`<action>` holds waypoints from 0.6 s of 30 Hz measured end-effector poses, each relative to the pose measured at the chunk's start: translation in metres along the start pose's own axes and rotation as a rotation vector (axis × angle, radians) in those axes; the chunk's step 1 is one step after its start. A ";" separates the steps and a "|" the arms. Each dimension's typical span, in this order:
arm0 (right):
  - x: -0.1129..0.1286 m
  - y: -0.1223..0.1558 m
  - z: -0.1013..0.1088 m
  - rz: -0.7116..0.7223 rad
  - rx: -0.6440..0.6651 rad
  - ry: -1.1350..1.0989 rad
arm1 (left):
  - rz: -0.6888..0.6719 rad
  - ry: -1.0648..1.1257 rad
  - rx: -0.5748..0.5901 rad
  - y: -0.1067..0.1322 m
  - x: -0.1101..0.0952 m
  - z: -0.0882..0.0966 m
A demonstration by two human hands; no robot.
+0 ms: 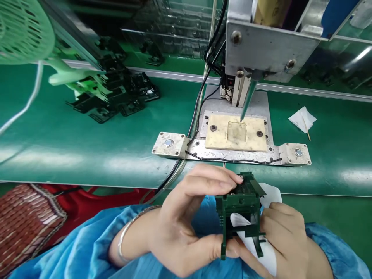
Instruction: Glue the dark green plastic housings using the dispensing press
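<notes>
Green frame [240, 203]: where is it, left to right?

Between the left hand [186, 221], its fingers clamped on the frame's near and far ends, and the right hand [286, 232], which grips a white wipe [271, 193], fingertips partly hidden

Which step, and which axis?

Wiping, I'd judge; next calls for a steady left pinch. Long axis runs outward from the wearer, legs pointing back

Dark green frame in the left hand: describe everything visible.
The frame is dark green, apparently molded plastic: a boxy, open body with crossbars, ridges along its left edge, legs below and a flap at upper right. The left hand holds it up before the bench edge, fingers over the top, thumb low. A white wipe in the right hand shows through its opening; contact is unclear.
</notes>
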State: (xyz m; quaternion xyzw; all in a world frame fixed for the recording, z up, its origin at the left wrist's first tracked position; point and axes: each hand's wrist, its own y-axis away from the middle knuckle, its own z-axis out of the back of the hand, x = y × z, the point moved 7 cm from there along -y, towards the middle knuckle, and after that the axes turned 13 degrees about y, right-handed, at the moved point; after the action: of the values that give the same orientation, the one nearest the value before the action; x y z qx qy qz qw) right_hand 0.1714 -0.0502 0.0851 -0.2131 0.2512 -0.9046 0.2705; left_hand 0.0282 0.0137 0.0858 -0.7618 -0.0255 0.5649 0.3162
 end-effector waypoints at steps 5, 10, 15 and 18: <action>0.010 -0.014 -0.009 0.098 0.012 0.057 | -0.003 -0.014 -0.003 0.001 0.003 0.001; -0.013 -0.014 -0.011 0.067 -0.022 0.104 | -0.026 -0.039 0.097 -0.003 0.008 0.012; -0.075 0.045 0.013 -0.279 -0.270 0.455 | 0.108 -0.196 0.028 -0.024 0.011 0.067; -0.087 0.062 0.018 -0.398 -0.235 0.512 | 0.213 -0.117 -0.032 -0.032 0.010 0.083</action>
State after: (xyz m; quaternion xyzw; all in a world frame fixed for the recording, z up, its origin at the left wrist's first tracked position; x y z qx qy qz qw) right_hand 0.2708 -0.0501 0.0421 -0.0537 0.3668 -0.9287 -0.0097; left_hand -0.0307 0.0807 0.0798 -0.7307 0.0282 0.6385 0.2400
